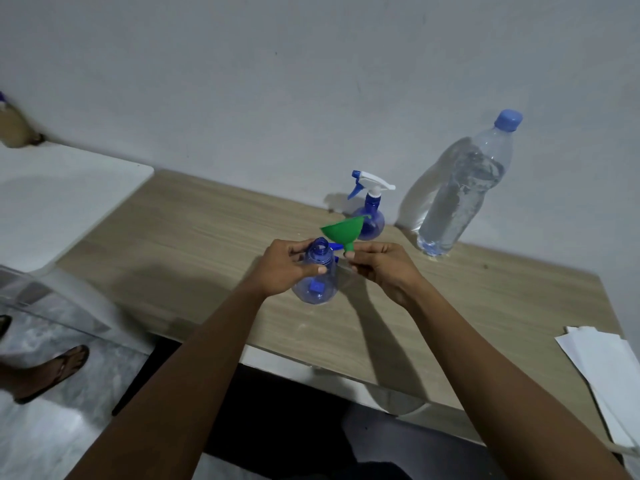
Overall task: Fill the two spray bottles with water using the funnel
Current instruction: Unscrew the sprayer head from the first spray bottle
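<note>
My left hand (285,266) grips a blue spray bottle (317,282) by its shoulder; its neck is open, with no spray head on it. My right hand (379,266) pinches the spout of a green funnel (343,232), held tilted just right of the bottle's mouth and apart from it. A second blue spray bottle (369,216) with a white and blue trigger head stands behind the funnel near the wall. A large clear water bottle (462,192) with a blue cap stands to the right, mostly full.
Everything stands on a wooden table (194,237) against a white wall. White papers (602,368) lie at the table's right edge. A white surface (62,192) adjoins on the left. Another person's sandalled foot (52,372) is on the floor at left.
</note>
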A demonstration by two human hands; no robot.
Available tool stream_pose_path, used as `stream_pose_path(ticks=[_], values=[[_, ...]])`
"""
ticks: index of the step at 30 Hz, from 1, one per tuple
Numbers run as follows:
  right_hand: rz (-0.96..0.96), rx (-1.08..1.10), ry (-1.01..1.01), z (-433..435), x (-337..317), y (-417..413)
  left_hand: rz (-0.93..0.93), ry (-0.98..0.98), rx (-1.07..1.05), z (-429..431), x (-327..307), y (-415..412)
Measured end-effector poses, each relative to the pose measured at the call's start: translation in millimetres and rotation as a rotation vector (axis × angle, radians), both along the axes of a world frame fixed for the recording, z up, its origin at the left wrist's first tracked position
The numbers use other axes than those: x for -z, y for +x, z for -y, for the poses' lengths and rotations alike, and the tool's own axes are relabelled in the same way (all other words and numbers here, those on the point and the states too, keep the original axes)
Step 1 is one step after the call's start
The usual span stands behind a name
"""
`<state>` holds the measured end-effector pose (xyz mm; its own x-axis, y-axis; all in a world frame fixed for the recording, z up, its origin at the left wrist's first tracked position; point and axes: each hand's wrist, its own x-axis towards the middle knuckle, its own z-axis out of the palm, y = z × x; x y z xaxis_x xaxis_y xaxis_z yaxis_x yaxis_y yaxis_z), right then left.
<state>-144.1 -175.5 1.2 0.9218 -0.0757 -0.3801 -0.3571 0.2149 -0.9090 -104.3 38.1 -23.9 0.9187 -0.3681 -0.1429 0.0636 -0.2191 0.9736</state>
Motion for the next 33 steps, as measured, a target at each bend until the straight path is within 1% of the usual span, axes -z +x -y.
stream_pose_path(ticks=[1,4,7,10,15,19,27,33], values=[[0.018,0.019,0.005,-2,-3,2,0.009,0.006,-0.002,0,0,0],[0.114,0.026,-0.091,-8,-6,11,0.028,0.030,-0.004,1,0,-1],[0.215,0.015,-0.127,-20,-7,16,0.012,-0.005,-0.013,1,4,1],[0.272,-0.005,-0.159,-28,-5,20,0.007,-0.020,0.002,2,6,1],[0.245,-0.094,-0.124,-33,4,19,-0.006,-0.048,0.004,1,9,3],[0.280,-0.126,-0.117,-33,10,13,0.013,-0.064,0.001,1,12,2],[0.348,-0.087,-0.153,-31,18,11,0.051,-0.094,-0.009,1,9,1],[0.318,-0.078,-0.182,-30,24,12,0.069,-0.076,-0.009,1,11,2]])
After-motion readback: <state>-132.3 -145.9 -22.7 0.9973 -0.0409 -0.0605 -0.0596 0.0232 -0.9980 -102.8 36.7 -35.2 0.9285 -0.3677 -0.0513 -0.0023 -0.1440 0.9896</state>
